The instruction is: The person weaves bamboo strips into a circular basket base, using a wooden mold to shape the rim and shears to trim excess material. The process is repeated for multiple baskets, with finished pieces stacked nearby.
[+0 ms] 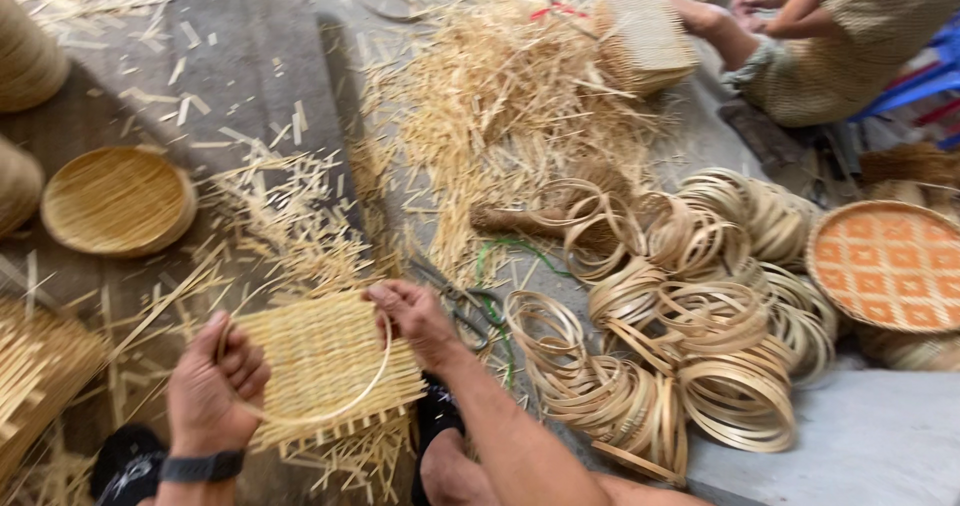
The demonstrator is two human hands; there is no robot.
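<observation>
Near centre on the floor (270, 56): flat pale woven bamboo mat (325, 361) under thin bamboo hoop (375, 386). Left hand (212, 386) fingers clenched on hoop's left edge; right hand (418, 321) fingers grasping mat's far right edge.

Concrete floor (260, 56) strewn with bamboo strips (500, 96), stacked hoops (700, 336), scissors (465, 306)

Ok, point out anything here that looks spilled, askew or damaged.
Pale bamboo offcuts lie strewn over the floor in loose heaps, not gathered. The woven mat held by the left hand and right hand has ragged, uneven strip ends. The bamboo hoops lie tumbled, not stacked.
</observation>
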